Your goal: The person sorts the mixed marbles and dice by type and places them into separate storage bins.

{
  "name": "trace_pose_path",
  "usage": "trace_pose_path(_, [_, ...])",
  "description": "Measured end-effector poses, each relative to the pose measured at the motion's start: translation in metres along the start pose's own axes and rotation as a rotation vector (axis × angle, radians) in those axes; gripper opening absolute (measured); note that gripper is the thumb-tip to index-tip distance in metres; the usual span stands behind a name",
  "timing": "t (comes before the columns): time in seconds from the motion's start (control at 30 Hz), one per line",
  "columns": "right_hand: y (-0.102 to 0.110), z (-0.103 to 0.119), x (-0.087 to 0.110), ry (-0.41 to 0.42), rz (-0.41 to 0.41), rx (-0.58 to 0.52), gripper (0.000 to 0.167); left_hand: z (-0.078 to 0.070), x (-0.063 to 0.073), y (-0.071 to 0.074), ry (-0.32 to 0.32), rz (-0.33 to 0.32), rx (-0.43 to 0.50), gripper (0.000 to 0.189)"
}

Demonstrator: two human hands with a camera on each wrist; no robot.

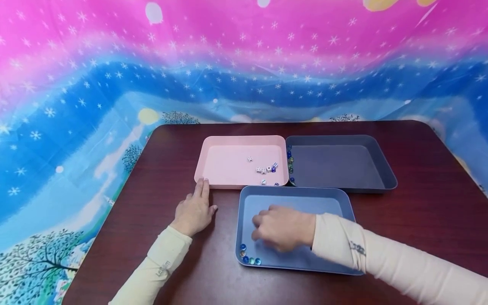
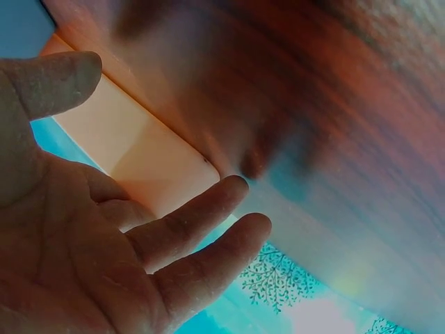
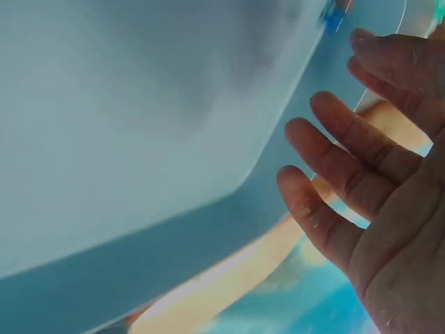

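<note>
My right hand (image 1: 284, 228) hovers over the blue tray (image 1: 297, 192) with its fingers loosely bent. In the right wrist view nothing shows between the thumb (image 3: 400, 62) and fingers. Several glass marbles (image 1: 245, 259) lie in that tray's near-left corner. My left hand (image 1: 193, 212) reaches to the near-left corner of the pink tray (image 1: 240, 141), its extended fingertips at the rim. Its palm holds nothing in the left wrist view. White dice (image 1: 263, 171) with some blue ones (image 1: 273, 169) lie in the right part of the pink tray.
A dark grey tray (image 1: 335, 165) adjoins the pink one on the right, with several marbles (image 1: 291, 161) along its left wall. All three trays stand on a dark wooden table (image 1: 423, 182). Behind it hangs a patterned pink and blue cloth (image 1: 244, 63).
</note>
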State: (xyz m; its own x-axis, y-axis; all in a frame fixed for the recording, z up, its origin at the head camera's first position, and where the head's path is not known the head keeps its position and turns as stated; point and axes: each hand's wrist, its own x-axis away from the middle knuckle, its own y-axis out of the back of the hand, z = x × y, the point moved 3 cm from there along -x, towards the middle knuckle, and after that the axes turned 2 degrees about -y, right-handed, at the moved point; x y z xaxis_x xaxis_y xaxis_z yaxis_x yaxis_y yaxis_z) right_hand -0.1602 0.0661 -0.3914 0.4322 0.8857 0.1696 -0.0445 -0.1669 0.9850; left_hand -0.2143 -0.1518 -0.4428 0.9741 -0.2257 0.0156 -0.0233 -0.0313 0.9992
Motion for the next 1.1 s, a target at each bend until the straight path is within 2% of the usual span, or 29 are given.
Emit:
trace_pose_path(0.1, [-0.004, 0.017, -0.004, 0.080, 0.013, 0.094, 0.019, -0.001, -0.001, 0.001, -0.002, -0.004, 0.003, 0.081])
trace_pose_path(0.2, [-0.010, 0.024, -0.006, 0.118, 0.032, 0.133, 0.019, -0.002, -0.001, 0.001, -0.005, -0.010, 0.003, 0.080])
trace_pose_path(0.73, [-0.025, 0.030, -0.006, 0.136, 0.040, 0.161, 0.016, -0.003, 0.000, 0.002, -0.009, -0.014, 0.008, 0.081])
trace_pose_path(0.93, [-0.028, 0.025, 0.002, 0.093, 0.001, 0.062, 0.010, -0.002, 0.000, 0.000, -0.006, -0.007, 0.012, 0.081])
trace_pose_path(1.1, [-0.028, 0.010, 0.019, -0.019, 0.032, -0.069, 0.012, 0.001, 0.000, -0.001, 0.000, 0.007, 0.010, 0.081])
